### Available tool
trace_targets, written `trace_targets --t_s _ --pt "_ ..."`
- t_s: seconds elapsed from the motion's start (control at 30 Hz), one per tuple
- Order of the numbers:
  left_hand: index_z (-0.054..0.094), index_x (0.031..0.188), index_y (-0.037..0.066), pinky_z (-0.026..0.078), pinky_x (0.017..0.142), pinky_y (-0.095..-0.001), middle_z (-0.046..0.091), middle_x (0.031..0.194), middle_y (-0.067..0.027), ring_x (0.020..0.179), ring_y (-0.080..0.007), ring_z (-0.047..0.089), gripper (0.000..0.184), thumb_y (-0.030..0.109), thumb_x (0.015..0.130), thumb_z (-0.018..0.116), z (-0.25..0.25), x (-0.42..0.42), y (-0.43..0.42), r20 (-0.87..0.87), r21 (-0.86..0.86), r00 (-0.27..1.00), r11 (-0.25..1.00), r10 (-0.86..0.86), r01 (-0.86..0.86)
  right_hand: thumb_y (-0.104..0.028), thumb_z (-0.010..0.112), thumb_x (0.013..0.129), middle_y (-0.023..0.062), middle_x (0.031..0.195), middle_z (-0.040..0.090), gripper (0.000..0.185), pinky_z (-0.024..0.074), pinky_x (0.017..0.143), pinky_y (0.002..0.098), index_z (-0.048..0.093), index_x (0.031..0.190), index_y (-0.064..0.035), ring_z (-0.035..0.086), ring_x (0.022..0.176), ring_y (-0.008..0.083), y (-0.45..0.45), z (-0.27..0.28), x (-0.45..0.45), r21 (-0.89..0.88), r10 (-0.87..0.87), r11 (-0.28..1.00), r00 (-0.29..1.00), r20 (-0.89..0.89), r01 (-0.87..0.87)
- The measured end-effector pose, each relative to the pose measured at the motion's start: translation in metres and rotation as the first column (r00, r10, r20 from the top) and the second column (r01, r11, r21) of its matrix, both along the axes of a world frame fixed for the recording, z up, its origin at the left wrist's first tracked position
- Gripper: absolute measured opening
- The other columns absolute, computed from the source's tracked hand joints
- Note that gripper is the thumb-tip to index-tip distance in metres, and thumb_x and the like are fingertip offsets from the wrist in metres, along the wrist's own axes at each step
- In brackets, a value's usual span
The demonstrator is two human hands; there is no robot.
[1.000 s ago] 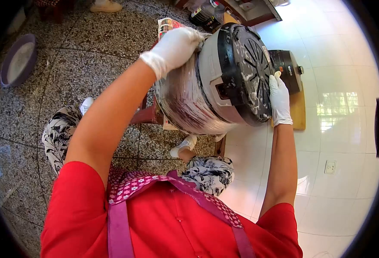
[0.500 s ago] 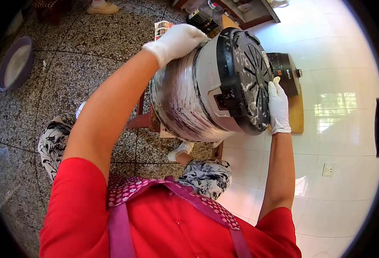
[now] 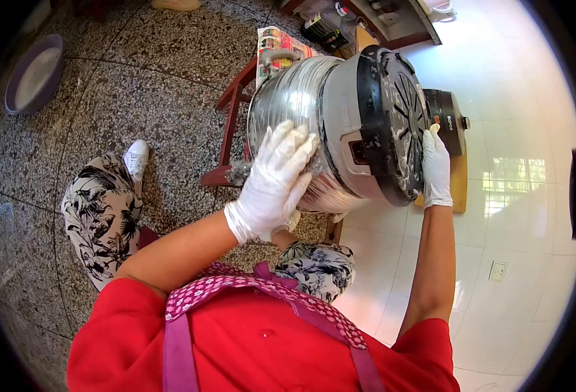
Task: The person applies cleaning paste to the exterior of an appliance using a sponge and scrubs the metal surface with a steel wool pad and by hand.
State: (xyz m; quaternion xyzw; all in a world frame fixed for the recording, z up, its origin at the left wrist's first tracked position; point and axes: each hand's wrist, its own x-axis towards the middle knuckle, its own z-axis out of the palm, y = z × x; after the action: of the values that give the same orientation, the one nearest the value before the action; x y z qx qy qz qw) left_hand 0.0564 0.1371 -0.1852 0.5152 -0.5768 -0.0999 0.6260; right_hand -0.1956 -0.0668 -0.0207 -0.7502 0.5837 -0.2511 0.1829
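Note:
A large silver cooker point(image 3: 342, 108) lies on its side, streaked with whitish foam, its black slotted base point(image 3: 402, 124) facing right. My left hand point(image 3: 272, 179), in a white glove, presses on the near side of the silver body. Grey stringy scrubbing material point(image 3: 238, 172) sticks out beside the palm and at the fingertips; the rest is hidden under the hand. On the right, my gloved right hand point(image 3: 435, 166) grips the rim of the black base. A dark red stool point(image 3: 230, 124) with printed paper point(image 3: 281, 44) on it stands under the cooker.
Behind the base, a smaller dark appliance point(image 3: 448, 121) sits by a wooden board point(image 3: 459, 179). A purple basin point(image 3: 36, 75) stands on the speckled floor at the far left. Bottles point(image 3: 327, 25) are near the shelf point(image 3: 399, 23). White tiles cover the right wall point(image 3: 516, 215).
My left hand has moved from the far upper side of the cooker down to its near side, uncovering a grey handle. My right hand stays at the base rim. The view has shifted slightly.

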Motion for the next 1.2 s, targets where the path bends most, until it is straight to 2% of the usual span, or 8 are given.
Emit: trace_targets --t_s 0.13,0.27,0.4,0.53,0.77,1.03,1.07,1.2 --pt "0.059 0.119 -0.003 0.042 0.102 -0.0424 0.059 0.114 -0.0220 0.114 -0.0383 0.055 0.032 0.010 0.090 0.055 0.001 0.054 -0.084 -0.144 -0.215 0.984 0.974 -0.103 0.071 -0.031 0.050 0.103 0.0145 0.128 0.061 0.053 0.0420 0.097 0.0282 0.046 0.138 0.0087 0.056 0.111 0.0159 0.002 -0.002 -0.005 -0.033 0.011 0.999 1.000 -0.005 -0.011" --pt "0.060 0.125 -0.001 0.042 0.100 -0.0338 0.063 0.123 -0.0183 0.112 -0.0267 0.060 0.045 0.031 0.100 0.040 0.000 0.099 -0.146 -0.507 0.131 0.778 0.859 -0.371 0.496 -0.031 0.051 0.102 0.0166 0.134 0.058 0.055 0.0407 0.100 0.0283 0.044 0.140 0.0095 0.055 0.116 0.0170 0.007 0.002 0.003 0.047 0.012 0.999 0.999 0.050 -0.014" --pt "0.058 0.125 -0.003 0.041 0.101 -0.0345 0.062 0.123 -0.0217 0.115 -0.0300 0.058 0.042 0.025 0.099 0.042 -0.024 0.091 -0.144 -0.317 0.063 0.907 0.948 -0.276 0.311 -0.031 0.051 0.102 0.0164 0.131 0.060 0.054 0.0412 0.099 0.0285 0.046 0.137 0.0099 0.055 0.113 0.0163 -0.001 -0.003 -0.002 -0.073 -0.014 0.997 0.999 -0.039 0.011" --pt "0.050 0.129 -0.006 0.038 0.104 -0.0414 0.057 0.124 -0.0259 0.118 -0.0384 0.052 0.041 0.012 0.093 0.046 -0.020 0.044 -0.068 -0.622 -0.075 0.754 0.974 -0.212 0.212 -0.031 0.052 0.102 0.0168 0.130 0.060 0.054 0.0412 0.099 0.0282 0.047 0.137 0.0096 0.056 0.114 0.0170 -0.004 0.002 -0.001 0.024 -0.003 1.000 1.000 0.009 0.003" --pt "0.024 0.141 -0.020 0.018 0.118 -0.0457 0.026 0.146 -0.0408 0.139 -0.0508 0.025 0.062 0.020 0.098 0.045 -0.019 -0.009 -0.019 -0.444 0.240 0.880 0.969 0.169 -0.065 -0.031 0.052 0.102 0.0160 0.129 0.061 0.054 0.0419 0.098 0.0280 0.046 0.138 0.0090 0.056 0.113 0.0167 -0.009 -0.001 -0.009 -0.008 0.016 1.000 1.000 -0.005 -0.016" --pt "0.057 0.128 0.002 0.043 0.097 -0.0279 0.063 0.118 -0.0086 0.107 -0.0119 0.056 0.042 0.028 0.103 0.035 -0.023 0.099 -0.138 -0.601 0.021 0.670 0.829 -0.437 0.559 -0.030 0.051 0.102 0.0168 0.128 0.062 0.053 0.0430 0.097 0.0288 0.048 0.136 0.0100 0.057 0.110 0.0174 -0.005 -0.001 -0.002 -0.028 0.012 1.000 1.000 0.009 -0.011" --pt "0.059 0.125 0.002 0.043 0.096 -0.0281 0.065 0.115 -0.0089 0.104 -0.0115 0.058 0.041 0.026 0.102 0.036 -0.020 0.094 -0.136 -0.768 0.044 0.543 0.818 -0.340 0.574 -0.030 0.051 0.102 0.0168 0.128 0.062 0.053 0.0430 0.097 0.0288 0.048 0.136 0.0100 0.057 0.110 0.0174 -0.007 -0.001 -0.004 -0.026 0.007 1.000 1.000 0.011 -0.007" --pt "0.057 0.125 -0.003 0.041 0.100 -0.0304 0.063 0.118 -0.0110 0.111 -0.0171 0.056 0.041 0.023 0.102 0.036 -0.032 0.068 -0.107 -0.527 0.049 0.839 0.980 -0.138 0.192 -0.031 0.052 0.101 0.0168 0.127 0.063 0.053 0.0439 0.095 0.0286 0.049 0.136 0.0081 0.058 0.108 0.0167 -0.014 -0.003 -0.006 -0.053 -0.024 0.998 0.998 -0.055 0.021"
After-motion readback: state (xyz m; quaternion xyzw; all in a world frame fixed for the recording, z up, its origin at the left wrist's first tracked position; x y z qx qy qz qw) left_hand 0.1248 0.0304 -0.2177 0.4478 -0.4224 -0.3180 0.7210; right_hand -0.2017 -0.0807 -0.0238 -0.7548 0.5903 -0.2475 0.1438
